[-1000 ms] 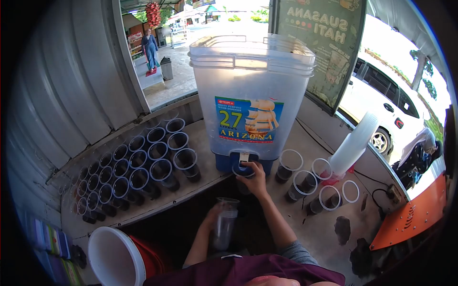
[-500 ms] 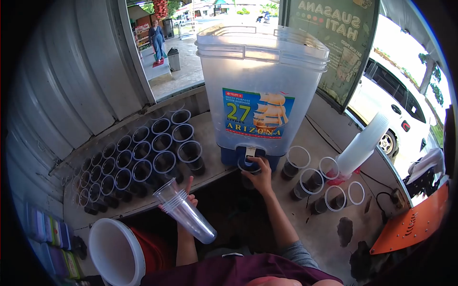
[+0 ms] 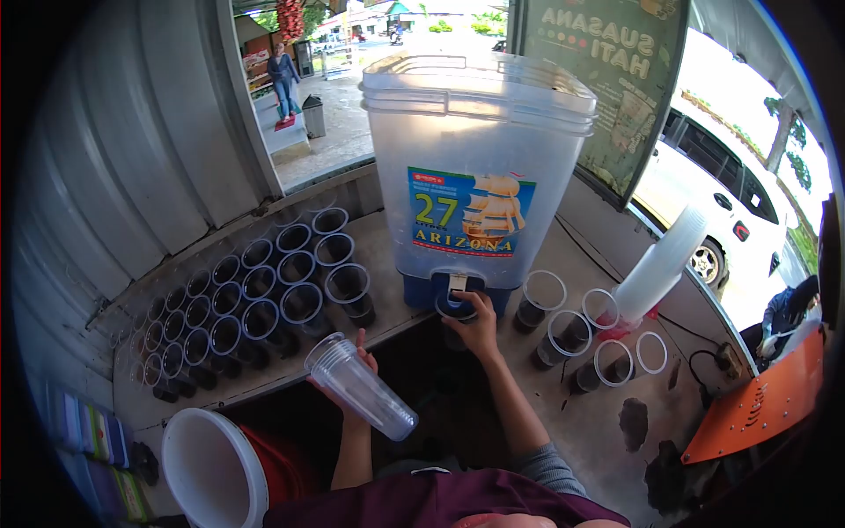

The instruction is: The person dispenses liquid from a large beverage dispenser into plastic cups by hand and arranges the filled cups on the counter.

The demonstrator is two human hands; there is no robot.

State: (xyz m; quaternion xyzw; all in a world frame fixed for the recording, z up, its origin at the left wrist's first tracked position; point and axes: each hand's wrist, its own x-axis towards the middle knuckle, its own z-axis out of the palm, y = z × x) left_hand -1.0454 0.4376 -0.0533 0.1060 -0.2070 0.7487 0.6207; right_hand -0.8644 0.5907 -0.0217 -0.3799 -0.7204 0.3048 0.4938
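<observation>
My left hand [image 3: 359, 374] holds a small stack of clear plastic cups [image 3: 363, 387], tilted with the rims up and to the left. A cup [image 3: 454, 310] is under the spout of the large clear dispenser [image 3: 475, 141], and my right hand [image 3: 476, 324] is wrapped round it, with fingers close to the white tap [image 3: 458, 282]. Rows of cups with dark contents [image 3: 302, 304] stand on the counter to the left. Several more cups [image 3: 563, 339] stand right of the dispenser.
A white bucket [image 3: 216, 471] sits at the lower left beside a red one [image 3: 277, 466]. A tall leaning stack of cups [image 3: 660, 264], a cable [image 3: 691, 326] and an orange panel [image 3: 757, 400] are on the right. People are outside.
My left hand has risen from low in the middle, moved left and tilted the cup stack. My right hand has stayed at the tap with the cup.
</observation>
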